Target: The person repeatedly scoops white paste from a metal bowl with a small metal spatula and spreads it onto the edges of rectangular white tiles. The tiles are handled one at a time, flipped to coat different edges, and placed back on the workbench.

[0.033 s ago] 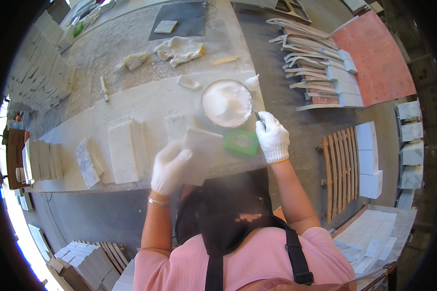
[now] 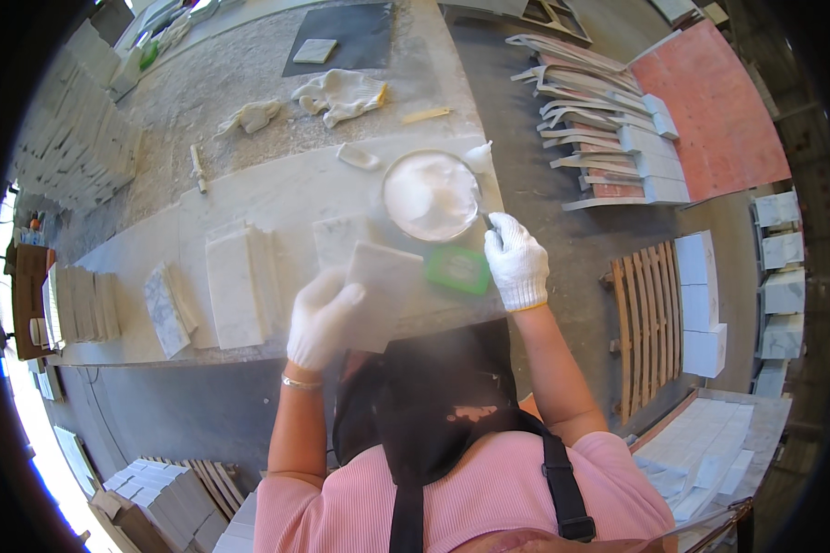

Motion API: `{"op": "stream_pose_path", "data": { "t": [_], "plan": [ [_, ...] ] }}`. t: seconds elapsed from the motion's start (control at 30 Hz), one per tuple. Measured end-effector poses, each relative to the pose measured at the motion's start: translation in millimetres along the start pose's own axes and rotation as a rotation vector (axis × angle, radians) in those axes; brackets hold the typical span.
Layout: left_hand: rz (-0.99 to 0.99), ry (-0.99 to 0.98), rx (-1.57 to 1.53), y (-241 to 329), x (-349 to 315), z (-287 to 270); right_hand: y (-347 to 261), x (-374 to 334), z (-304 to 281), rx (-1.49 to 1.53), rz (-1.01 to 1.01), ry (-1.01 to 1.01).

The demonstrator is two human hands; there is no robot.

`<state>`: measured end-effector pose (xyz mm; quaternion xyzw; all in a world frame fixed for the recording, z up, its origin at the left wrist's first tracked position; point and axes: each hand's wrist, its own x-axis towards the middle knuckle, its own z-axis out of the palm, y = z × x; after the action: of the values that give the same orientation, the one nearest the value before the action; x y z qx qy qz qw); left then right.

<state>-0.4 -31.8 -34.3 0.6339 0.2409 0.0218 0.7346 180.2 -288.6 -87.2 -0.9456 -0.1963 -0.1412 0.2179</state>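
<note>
My left hand (image 2: 321,318), in a white knit glove, grips a pale marble tile (image 2: 387,286) by its left edge, held above the table's near edge. My right hand (image 2: 518,263), gloved too, is closed around a slim dark tool (image 2: 485,219) at the right side of a round bowl (image 2: 386,208). White paste or powder (image 2: 430,192) fills the bowl. The tool's working end is hard to make out, so its kind cannot be told. Just left of my right hand lies a bright green block (image 2: 457,270) with a paler middle.
Several marble tiles (image 2: 235,286) lean or lie along the table's left part. A white scoop-like piece (image 2: 358,157), spare gloves (image 2: 343,96) and a dark sheet (image 2: 364,37) are beyond. Right of the table stand a wooden pallet (image 2: 644,323) and stacked tiles (image 2: 696,267).
My right hand has shifted very slightly to the left with the tool. My left hand and the tile look unmoved.
</note>
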Motion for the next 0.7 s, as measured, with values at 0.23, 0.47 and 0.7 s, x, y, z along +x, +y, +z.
{"op": "stream_pose_path", "data": {
  "t": [0.23,0.47,0.7],
  "plan": [
    [0.007,0.003,-0.003,-0.2,-0.5,-0.5,-26.8,-2.6,4.7,-0.108,-0.012,-0.06],
    [0.019,-0.023,-0.046,-5.7,-1.1,-4.4,-25.8,16.1,-10.1,-0.025,0.105,-0.061],
    [0.03,-0.036,-0.059,-8.2,-0.2,-4.8,-32.4,2.9,-4.7,0.021,0.078,-0.183]
  ]
}}
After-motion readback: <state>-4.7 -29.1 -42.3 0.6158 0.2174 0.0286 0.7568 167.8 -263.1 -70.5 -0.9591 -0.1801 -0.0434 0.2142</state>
